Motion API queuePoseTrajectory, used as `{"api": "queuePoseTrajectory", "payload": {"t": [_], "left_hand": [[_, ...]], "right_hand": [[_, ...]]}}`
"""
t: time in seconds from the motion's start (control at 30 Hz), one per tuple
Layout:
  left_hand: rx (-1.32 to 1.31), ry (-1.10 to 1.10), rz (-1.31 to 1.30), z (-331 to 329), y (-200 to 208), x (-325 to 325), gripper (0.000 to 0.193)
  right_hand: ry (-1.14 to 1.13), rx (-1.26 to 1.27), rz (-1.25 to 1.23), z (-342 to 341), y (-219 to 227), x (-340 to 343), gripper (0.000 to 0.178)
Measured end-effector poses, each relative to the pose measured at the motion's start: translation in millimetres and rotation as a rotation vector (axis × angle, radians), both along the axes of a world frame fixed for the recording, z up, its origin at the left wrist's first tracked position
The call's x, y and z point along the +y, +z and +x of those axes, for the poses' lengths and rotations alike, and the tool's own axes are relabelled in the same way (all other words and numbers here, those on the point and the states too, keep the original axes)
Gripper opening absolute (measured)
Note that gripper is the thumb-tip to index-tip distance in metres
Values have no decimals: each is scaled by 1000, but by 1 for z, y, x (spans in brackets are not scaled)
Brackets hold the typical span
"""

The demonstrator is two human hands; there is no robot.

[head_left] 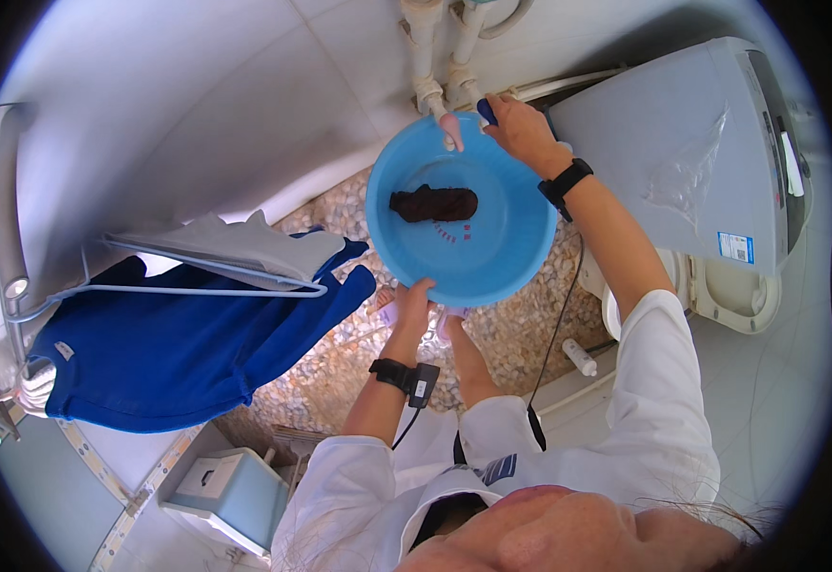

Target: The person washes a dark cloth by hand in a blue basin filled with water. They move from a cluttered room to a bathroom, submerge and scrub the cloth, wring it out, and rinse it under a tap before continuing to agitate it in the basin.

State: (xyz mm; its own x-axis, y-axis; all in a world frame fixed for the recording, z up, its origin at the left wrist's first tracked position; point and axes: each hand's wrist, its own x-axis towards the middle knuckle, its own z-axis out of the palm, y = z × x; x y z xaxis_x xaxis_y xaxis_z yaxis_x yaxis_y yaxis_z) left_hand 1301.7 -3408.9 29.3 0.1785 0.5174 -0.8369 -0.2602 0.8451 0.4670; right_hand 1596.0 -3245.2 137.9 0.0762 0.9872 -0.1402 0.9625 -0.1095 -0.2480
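Note:
A round blue basin (pixel 507 257) sits below the wall pipes, with a small dark brown cloth (pixel 435 203) lying in it. My left hand (pixel 413 297) grips the basin's near rim, its fingertips over the edge and the rest of the grip partly hidden. At the far right rim my right hand (pixel 523 130) is closed around the blue handle (pixel 487 112) of a tap. Beside that handle, a pink sleeve-like piece (pixel 450 128) covers a pipe end and points down into the basin. Whether water is running cannot be made out.
Blue clothing (pixel 168 343) and a grey garment on hangers jut in from a rail (pixel 8 200) at left. A washing machine (pixel 664 143) stands right, near a toilet (pixel 730 291). A white bottle (pixel 580 357) and a black cable (pixel 555 329) are over the pebbled floor (pixel 321 381).

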Motion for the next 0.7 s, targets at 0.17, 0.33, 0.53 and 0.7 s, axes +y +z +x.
{"api": "queuePoseTrajectory", "payload": {"t": [0.17, 0.33, 0.53, 0.7], "left_hand": [[7, -25, -33, 1, 4, 0, 49], [-24, -23, -19, 0, 9, 3, 49], [-31, -42, -9, -2, 2, 3, 45], [-38, -71, -43, -4, 6, 5, 49]], "right_hand": [[96, -140, 203, 5, -8, -3, 34], [146, -161, 282, 4, -8, 2, 39], [123, -171, 276, 5, -10, 1, 40], [102, -180, 273, 2, -13, 1, 41]]}}
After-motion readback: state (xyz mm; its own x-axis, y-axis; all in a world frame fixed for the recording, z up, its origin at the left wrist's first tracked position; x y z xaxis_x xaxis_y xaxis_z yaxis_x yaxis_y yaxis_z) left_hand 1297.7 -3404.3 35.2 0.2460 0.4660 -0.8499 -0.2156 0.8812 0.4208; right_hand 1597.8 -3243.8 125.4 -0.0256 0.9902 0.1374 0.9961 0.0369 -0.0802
